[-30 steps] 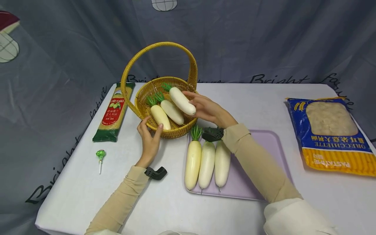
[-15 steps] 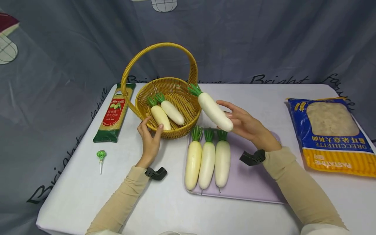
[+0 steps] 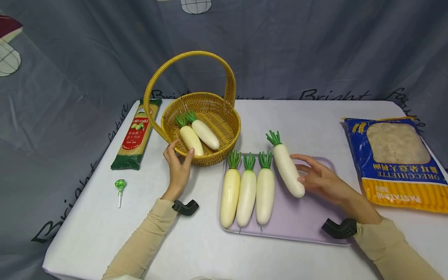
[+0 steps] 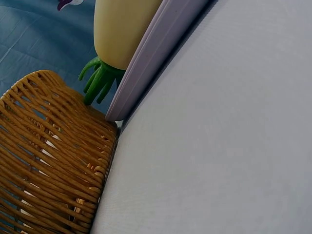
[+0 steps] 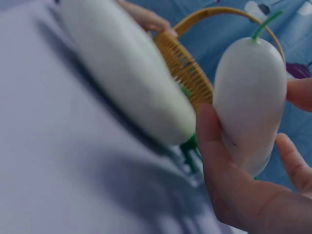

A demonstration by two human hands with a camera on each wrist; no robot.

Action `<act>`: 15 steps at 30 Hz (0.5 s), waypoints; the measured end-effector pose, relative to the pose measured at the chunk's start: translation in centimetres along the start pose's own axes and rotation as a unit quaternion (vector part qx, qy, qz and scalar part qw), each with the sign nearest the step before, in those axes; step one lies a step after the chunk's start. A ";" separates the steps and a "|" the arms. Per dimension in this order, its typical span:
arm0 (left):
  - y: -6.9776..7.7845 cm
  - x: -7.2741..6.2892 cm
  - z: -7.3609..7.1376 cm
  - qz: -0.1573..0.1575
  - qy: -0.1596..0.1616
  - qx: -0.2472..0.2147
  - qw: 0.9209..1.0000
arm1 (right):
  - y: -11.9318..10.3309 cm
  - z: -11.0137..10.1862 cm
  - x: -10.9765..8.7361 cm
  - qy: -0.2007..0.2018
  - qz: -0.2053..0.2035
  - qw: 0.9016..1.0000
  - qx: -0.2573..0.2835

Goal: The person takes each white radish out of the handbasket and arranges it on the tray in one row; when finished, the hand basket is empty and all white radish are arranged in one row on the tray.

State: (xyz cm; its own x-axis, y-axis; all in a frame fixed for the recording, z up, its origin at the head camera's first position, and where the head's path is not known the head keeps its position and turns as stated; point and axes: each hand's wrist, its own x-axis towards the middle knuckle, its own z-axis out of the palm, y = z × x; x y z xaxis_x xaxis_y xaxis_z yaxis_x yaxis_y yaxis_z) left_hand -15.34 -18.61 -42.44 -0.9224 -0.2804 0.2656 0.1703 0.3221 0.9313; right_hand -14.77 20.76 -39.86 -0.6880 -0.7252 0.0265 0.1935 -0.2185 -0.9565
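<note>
Fingers (image 3: 303, 158) of the right hand (image 3: 323, 181) pinched on a smooth white, green-topped radish (image 3: 287, 171) tilted over the pale purple rectangular tray (image 3: 308, 221); best lowered gently, parallel to the three pale radishes (image 3: 246, 196), left hand (image 3: 179, 171) gripping the round golden wicker basket (image 3: 217, 157).

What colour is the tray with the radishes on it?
Light purple tray, best seen in the head view.

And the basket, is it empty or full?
Neither: two radishes lie inside the basket, with bare woven floor showing beside them in the head view.
</note>
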 end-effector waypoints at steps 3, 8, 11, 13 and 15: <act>0.0 0.0 0.0 -0.001 0.000 0.005 1.000 | 0.8 0.4 -0.9 0.016 0.013 0.999 -0.033; -0.1 -0.1 0.0 -0.005 -0.002 0.007 1.000 | 1.4 0.9 -1.3 0.049 0.018 0.996 -0.077; -0.1 -0.2 -0.1 -0.005 0.000 0.004 1.000 | 1.6 1.2 -1.2 0.083 0.025 0.987 -0.137; -0.1 -0.1 0.0 -0.003 0.001 0.003 1.000 | 1.6 1.4 -1.0 0.108 0.037 0.977 -0.181; -0.1 -0.1 0.0 -0.001 0.001 0.004 1.000 | 1.6 1.7 -0.9 0.126 0.043 0.969 -0.208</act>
State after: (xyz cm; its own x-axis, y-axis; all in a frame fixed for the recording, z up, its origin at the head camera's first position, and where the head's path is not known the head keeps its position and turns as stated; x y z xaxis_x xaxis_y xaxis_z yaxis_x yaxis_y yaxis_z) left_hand -15.29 -18.59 -42.51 -0.9224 -0.2823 0.2636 0.1650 0.3292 0.9297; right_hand -12.63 19.98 -40.92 -0.8414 -0.5344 -0.0810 -0.0039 0.1558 -0.9878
